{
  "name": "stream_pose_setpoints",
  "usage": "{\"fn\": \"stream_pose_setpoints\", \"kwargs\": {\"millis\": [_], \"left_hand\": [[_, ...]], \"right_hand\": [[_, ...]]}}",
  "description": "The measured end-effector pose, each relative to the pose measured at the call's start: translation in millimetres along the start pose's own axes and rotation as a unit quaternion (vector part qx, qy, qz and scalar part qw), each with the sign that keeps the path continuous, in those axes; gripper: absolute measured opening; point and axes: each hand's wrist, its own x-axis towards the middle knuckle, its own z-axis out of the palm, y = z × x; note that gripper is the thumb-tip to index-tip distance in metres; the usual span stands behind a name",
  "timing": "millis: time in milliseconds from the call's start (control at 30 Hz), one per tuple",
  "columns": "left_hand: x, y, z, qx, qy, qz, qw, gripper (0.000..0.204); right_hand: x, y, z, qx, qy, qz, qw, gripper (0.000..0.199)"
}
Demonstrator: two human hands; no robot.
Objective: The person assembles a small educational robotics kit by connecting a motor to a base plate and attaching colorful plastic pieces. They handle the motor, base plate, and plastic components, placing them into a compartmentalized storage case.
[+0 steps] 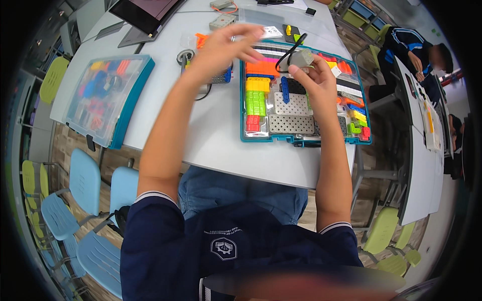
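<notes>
My right hand (315,75) holds a small grey block (301,57) with a black cable (288,52) looping off it, above an open teal parts tray (304,140). The tray holds orange, yellow, green and red bricks and grey perforated plates. My left hand (226,47) hovers raised to the left of the block, fingers spread, nothing in it. Under the left hand lies a grey and blue piece (221,78), partly hidden.
A closed clear-lidded teal case (108,98) of coloured parts lies at the left of the white table (211,135). A laptop (145,15) sits at the far edge. Blue chairs (83,185) stand lower left. Another person (416,55) sits at a table to the right.
</notes>
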Motion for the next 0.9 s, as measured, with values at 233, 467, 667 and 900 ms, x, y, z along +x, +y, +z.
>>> {"fn": "stream_pose_setpoints", "kwargs": {"millis": [233,467,667,900], "left_hand": [[43.3,-34.2,-120.4,0.430,0.160,0.048,0.887,0.024],[50.3,-62.9,-130.2,0.634,0.071,0.046,0.768,0.015],[55.0,-52.5,-125.2,0.661,0.002,0.083,0.745,0.020],[57.9,-45.5,-116.0,0.701,-0.048,0.068,0.708,0.016]], "right_hand": [[1.0,-6.0,-4.9,0.003,0.025,0.020,0.999,0.044],[2.8,1.4,-7.0,-0.026,0.028,0.045,0.998,0.050],[3.8,4.3,-7.1,-0.040,0.043,0.040,0.997,0.052],[2.6,2.7,-6.8,-0.048,0.031,0.047,0.997,0.056]]}}
